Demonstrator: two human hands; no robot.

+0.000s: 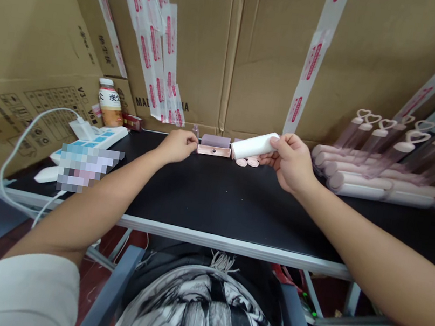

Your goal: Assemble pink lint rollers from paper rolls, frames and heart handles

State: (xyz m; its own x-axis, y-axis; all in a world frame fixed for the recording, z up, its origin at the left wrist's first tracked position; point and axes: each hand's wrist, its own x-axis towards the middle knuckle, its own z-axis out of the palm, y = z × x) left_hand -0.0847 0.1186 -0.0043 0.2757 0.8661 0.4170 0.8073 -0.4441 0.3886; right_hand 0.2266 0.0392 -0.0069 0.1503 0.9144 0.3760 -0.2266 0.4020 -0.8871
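Observation:
My right hand grips a smooth white cylinder by its right end, between thumb and fingers. The cylinder tilts above the table, and its left end has a pinkish rim. Just below it lie two small pink discs. My left hand has its fingers pinched together beside the left end of a shallow pink piece with a dark round spot in it; whatever is between those fingers is hidden. Behind that piece is a mauve block. A small clear purplish part stands just behind my left fingertips.
At right, pale pink cylinders lie stacked, with several clear tubes with heart-shaped loops on them. At left are a drink bottle, a power strip and a white cable. Cardboard walls the back of the black table.

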